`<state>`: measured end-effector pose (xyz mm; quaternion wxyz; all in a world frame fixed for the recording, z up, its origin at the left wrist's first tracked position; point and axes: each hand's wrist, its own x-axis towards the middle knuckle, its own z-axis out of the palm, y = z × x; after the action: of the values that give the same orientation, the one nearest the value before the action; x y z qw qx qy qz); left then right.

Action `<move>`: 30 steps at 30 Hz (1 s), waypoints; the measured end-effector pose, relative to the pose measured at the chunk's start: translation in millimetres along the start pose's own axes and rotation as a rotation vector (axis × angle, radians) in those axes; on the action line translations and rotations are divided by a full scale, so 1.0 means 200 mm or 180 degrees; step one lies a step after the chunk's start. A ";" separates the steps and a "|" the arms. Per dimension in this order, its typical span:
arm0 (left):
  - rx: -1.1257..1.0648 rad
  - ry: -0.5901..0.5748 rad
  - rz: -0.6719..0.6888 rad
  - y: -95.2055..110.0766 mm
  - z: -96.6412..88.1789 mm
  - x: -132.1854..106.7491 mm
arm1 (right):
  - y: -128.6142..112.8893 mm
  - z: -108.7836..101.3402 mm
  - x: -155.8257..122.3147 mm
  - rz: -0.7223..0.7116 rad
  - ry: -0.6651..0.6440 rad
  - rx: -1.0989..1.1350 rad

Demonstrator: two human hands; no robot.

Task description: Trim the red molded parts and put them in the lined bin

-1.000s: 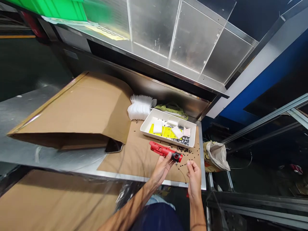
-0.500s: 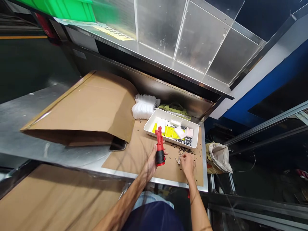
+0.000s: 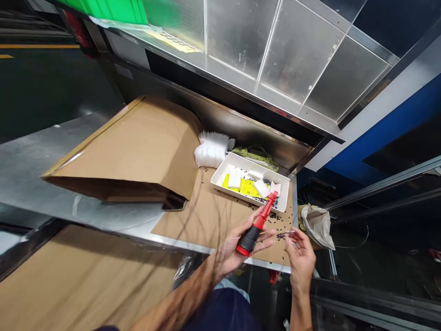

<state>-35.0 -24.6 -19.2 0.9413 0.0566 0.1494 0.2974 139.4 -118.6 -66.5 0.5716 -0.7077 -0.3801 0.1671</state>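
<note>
My left hand (image 3: 237,246) holds a red-and-black tube-shaped plastic device (image 3: 257,225). Its black end with a red rim points down toward me, and the slim red end leans up to the right over the white tray. To the right, my right hand (image 3: 300,257) pinches a pair of thin metal tweezers (image 3: 288,233) between thumb and fingers. The tips point left toward the device, apart from it, with something small and dark at them. Small black pieces (image 3: 275,216) lie scattered on the brown board (image 3: 206,216), beside and below the tray.
Yellow labels, white blocks and many black pieces lie in the white tray (image 3: 220,186). Left of it are stacked white foam sheets (image 3: 210,149) and a big open cardboard box (image 3: 138,147). Behind is a green patterned pouch (image 3: 257,156); a lined bag (image 3: 315,225) hangs right.
My right hand has lifted from the board with the tweezers and come closer to me. My left hand has moved right and tilted the device rightward.
</note>
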 end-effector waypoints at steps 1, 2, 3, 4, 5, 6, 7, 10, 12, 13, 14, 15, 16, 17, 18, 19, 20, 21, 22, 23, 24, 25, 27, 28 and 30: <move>-0.0036 -0.0120 -0.0107 -0.02 0.02 -0.01 | -0.07 -0.06 -0.05 -0.0162 0.0185 0.0166; -0.0034 -0.0220 -0.0200 -0.03 0.05 -0.01 | -0.14 -0.11 -0.11 -0.0359 0.0327 0.0226; -0.0002 -0.0297 -0.0270 -0.05 0.07 -0.02 | -0.20 -0.14 -0.17 -0.0580 0.0420 0.0177; 0.0047 -0.0355 -0.0331 -0.06 0.10 -0.03 | -0.25 -0.16 -0.21 -0.0827 0.0465 0.0086; 0.0100 -0.0396 -0.0388 -0.08 0.12 -0.04 | -0.30 -0.16 -0.26 -0.1092 0.0480 -0.0009; 0.0146 -0.0417 -0.0426 -0.09 0.15 -0.05 | -0.33 -0.16 -0.29 -0.1339 0.0485 -0.0091; 0.0184 -0.0424 -0.0437 -0.11 0.17 -0.06 | -0.37 -0.16 -0.31 -0.1542 0.0492 -0.0154; 0.0288 -0.0438 -0.0423 -0.14 0.22 -0.09 | -0.45 -0.13 -0.35 -0.1872 0.0580 -0.0253; 0.0362 -0.0456 -0.0412 -0.16 0.23 -0.10 | -0.50 -0.13 -0.35 -0.1917 0.0670 -0.0299; 0.0396 -0.0456 -0.0421 -0.17 0.23 -0.11 | -0.52 -0.12 -0.36 -0.1918 0.0698 -0.0328; 0.0423 -0.0446 -0.0436 -0.18 0.23 -0.11 | -0.54 -0.12 -0.36 -0.1913 0.0719 -0.0358; 0.0441 -0.0425 -0.0445 -0.18 0.23 -0.12 | -0.55 -0.13 -0.36 -0.1907 0.0730 -0.0383; 0.0453 -0.0392 -0.0457 -0.19 0.23 -0.12 | -0.56 -0.13 -0.36 -0.1899 0.0737 -0.0401; 0.0458 -0.0349 -0.0465 -0.19 0.23 -0.13 | -0.56 -0.13 -0.37 -0.1908 0.0735 -0.0413; 0.0457 -0.0316 -0.0467 -0.20 0.23 -0.13 | -0.56 -0.13 -0.37 -0.1936 0.0703 -0.0429; 0.0451 -0.0289 -0.0470 -0.20 0.23 -0.14 | -0.55 -0.14 -0.37 -0.1992 0.0661 -0.0441; 0.0448 -0.0266 -0.0467 -0.20 0.24 -0.14 | -0.55 -0.14 -0.37 -0.2047 0.0628 -0.0456; 0.0445 -0.0242 -0.0457 -0.20 0.24 -0.14 | -0.54 -0.14 -0.37 -0.2087 0.0605 -0.0470; 0.0441 -0.0228 -0.0444 -0.20 0.25 -0.14 | -0.54 -0.14 -0.37 -0.2113 0.0595 -0.0475; 0.0439 -0.0227 -0.0430 -0.20 0.25 -0.14 | -0.54 -0.14 -0.37 -0.2122 0.0594 -0.0470; 0.0437 -0.0231 -0.0415 -0.20 0.26 -0.14 | -0.54 -0.13 -0.37 -0.2095 0.0611 -0.0460; 0.0434 -0.0243 -0.0397 -0.20 0.26 -0.14 | -0.54 -0.13 -0.37 -0.2050 0.0631 -0.0446; 0.0435 -0.0277 -0.0375 -0.20 0.26 -0.13 | -0.55 -0.13 -0.37 -0.2006 0.0640 -0.0412; 0.0447 -0.0285 -0.0371 -0.20 0.27 -0.13 | -0.55 -0.12 -0.37 -0.2011 0.0647 -0.0401; 0.0470 -0.0279 -0.0358 -0.20 0.27 -0.13 | -0.57 -0.12 -0.36 -0.2061 0.0624 -0.0436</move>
<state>-16.7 -73.1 31.4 0.9554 0.1304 0.1325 0.2295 69.3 -181.6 32.2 0.5799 -0.5999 -0.5386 -0.1176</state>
